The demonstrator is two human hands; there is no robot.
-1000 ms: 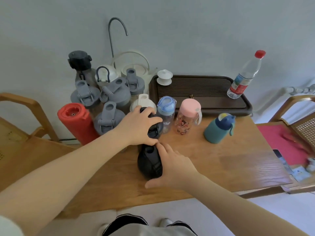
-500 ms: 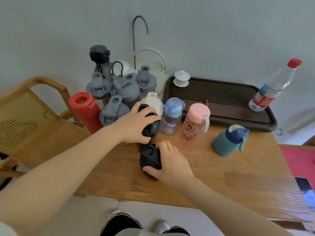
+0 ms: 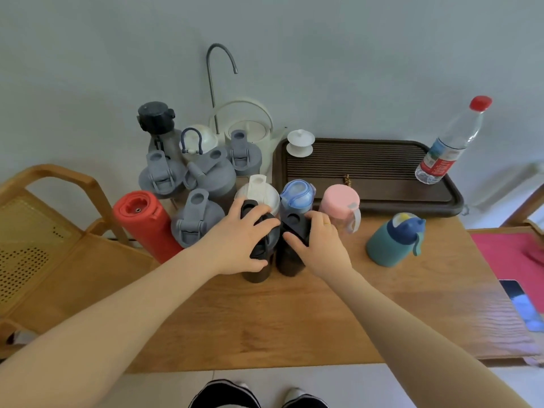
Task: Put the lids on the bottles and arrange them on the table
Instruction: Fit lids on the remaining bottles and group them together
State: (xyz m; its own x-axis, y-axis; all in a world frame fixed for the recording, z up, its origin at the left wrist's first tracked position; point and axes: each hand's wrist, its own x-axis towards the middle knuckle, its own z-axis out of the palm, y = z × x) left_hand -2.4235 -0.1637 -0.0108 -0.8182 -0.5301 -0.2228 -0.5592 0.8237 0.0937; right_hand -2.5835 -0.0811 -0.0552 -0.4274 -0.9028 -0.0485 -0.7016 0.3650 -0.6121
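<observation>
Two black lidded bottles stand side by side near the middle of the wooden table. My left hand grips the top of the left black bottle. My right hand grips the right black bottle. Behind them stand a white-lidded bottle, a blue-lidded bottle and a pink-lidded bottle. Several grey-lidded bottles and a red bottle are clustered at the back left. A teal bottle stands apart to the right.
A dark tea tray at the back right carries a clear water bottle with a red cap and a small white lidded cup. A white kettle sits by the wall. Wooden chairs flank the table; a phone lies at right.
My right hand has carried the second black bottle from the table's front up beside the first one, and it now stands upright. My left hand stays on the first bottle.
</observation>
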